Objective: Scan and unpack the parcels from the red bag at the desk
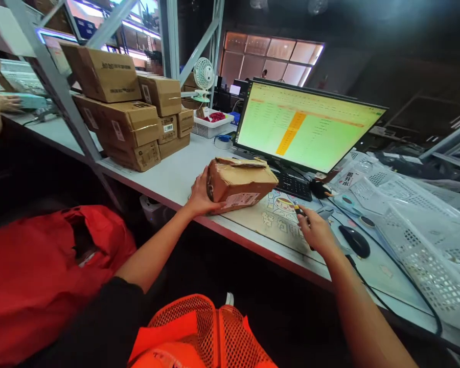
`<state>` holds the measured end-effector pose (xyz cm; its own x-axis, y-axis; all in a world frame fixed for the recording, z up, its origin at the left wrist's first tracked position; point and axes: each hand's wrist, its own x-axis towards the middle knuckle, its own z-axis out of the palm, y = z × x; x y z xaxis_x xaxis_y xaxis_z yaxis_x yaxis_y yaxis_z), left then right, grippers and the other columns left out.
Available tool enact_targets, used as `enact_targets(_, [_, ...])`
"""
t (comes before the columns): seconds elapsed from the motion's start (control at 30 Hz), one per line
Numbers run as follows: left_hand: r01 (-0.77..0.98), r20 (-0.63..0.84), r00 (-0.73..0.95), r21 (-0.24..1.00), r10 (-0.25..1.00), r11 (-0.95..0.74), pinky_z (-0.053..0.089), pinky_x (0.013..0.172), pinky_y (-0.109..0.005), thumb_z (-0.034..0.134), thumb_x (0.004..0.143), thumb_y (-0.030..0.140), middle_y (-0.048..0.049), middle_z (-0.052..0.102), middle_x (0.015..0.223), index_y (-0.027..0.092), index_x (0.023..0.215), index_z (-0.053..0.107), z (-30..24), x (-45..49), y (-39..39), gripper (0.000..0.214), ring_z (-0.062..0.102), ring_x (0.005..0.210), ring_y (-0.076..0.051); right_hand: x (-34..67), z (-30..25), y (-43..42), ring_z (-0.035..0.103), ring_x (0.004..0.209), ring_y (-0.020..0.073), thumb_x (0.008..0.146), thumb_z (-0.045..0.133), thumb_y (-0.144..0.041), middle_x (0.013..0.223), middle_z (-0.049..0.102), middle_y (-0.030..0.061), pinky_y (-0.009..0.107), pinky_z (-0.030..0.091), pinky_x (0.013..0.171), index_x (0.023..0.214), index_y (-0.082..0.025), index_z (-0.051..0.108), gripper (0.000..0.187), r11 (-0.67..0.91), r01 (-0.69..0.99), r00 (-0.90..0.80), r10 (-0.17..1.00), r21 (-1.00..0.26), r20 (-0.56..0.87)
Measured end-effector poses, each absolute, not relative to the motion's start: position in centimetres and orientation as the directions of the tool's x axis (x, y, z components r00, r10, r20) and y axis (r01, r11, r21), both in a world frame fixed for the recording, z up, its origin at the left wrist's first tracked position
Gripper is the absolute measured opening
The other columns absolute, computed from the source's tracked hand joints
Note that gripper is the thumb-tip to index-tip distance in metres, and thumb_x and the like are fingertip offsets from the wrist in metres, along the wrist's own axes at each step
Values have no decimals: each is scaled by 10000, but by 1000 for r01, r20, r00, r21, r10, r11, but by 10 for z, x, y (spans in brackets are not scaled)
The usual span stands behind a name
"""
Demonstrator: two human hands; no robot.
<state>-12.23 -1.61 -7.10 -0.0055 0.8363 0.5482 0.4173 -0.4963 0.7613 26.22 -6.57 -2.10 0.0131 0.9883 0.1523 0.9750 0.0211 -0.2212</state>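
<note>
A worn brown cardboard box [249, 186], with tape on its top and a white label on its near side, rests tilted near the desk's front edge. My left hand [202, 197] grips its left end, thumb along the near side and fingers behind. To the right of the box, my right hand [316, 230] is closed around a black and yellow tool that looks like a box cutter [299, 209]. Its tip points toward the box without touching it. Beneath lies a printed desk mat [276, 225], and just past my right hand is a black mouse [354, 241].
Several cardboard boxes [126, 120] are stacked at the left by a metal post. A monitor [306, 128] and a keyboard [291, 185] stand behind the box. White baskets [417, 245] crowd the right side. A red bag [53, 276] is below left; another person's hand [7, 102] shows far left.
</note>
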Motion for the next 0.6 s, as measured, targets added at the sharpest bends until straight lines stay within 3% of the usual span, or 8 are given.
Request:
enact_targets(0.07, [627, 645, -13, 601, 764, -497, 62, 1296, -683, 1005, 473, 325, -197, 272, 1641, 247, 1686, 221, -40, -121, -38, 1447, 217, 1555, -495, 248, -4, -87, 739, 795, 231, 1064, 341, -380, 1079, 736, 141, 401, 615, 838, 1579, -148, 454, 576, 104, 880, 4, 974, -464, 225])
enact_targets(0.13, [744, 727, 36, 438, 685, -504, -48, 1308, -659, 1000, 464, 216, -158, 252, 1668, 286, 1661, 322, -12, -118, -58, 1377, 130, 1581, -499, 229, 14, -110, 683, 620, 201, 1052, 399, -480, 805, 691, 49, 371, 616, 685, 1598, -190, 437, 619, 210, 718, -26, 961, -663, 275])
enact_targets(0.2, [779, 743, 112, 346, 660, -522, -76, 1307, -661, 993, 423, 140, -127, 282, 1676, 301, 1625, 405, 7, -114, -71, 1348, 108, 1580, -508, 206, 28, -128, 647, 567, 179, 1021, 471, -552, 755, 646, 8, 328, 591, 578, 1592, -224, 447, 658, 294, 584, -87, 949, -757, 302])
enact_targets(0.3, [800, 682, 237, 267, 692, -538, -22, 1297, -689, 972, 394, 70, -131, 321, 1673, 272, 1593, 461, 13, -105, -80, 1319, 148, 1564, -520, 173, 37, -134, 638, 552, 151, 964, 557, -607, 850, 649, 8, 285, 557, 486, 1523, -236, 522, 672, 340, 422, -165, 940, -841, 297])
enact_targets(0.4, [820, 647, 275, 230, 712, -525, -1, 1292, -686, 950, 461, 42, -142, 289, 1690, 256, 1608, 439, 4, -99, -85, 1274, 126, 1580, -506, 147, 34, -120, 647, 543, 149, 930, 578, -627, 840, 646, 6, 270, 543, 451, 1471, -209, 568, 683, 303, 339, -205, 948, -891, 244])
enact_targets(0.6, [849, 640, 249, 216, 727, -482, 13, 1289, -690, 946, 542, 96, -149, 263, 1701, 262, 1636, 391, -5, -98, -92, 1238, 146, 1585, -489, 118, 22, -93, 633, 508, 158, 956, 519, -589, 695, 631, -13, 264, 520, 450, 1499, -173, 568, 686, 324, 404, -176, 945, -855, 274])
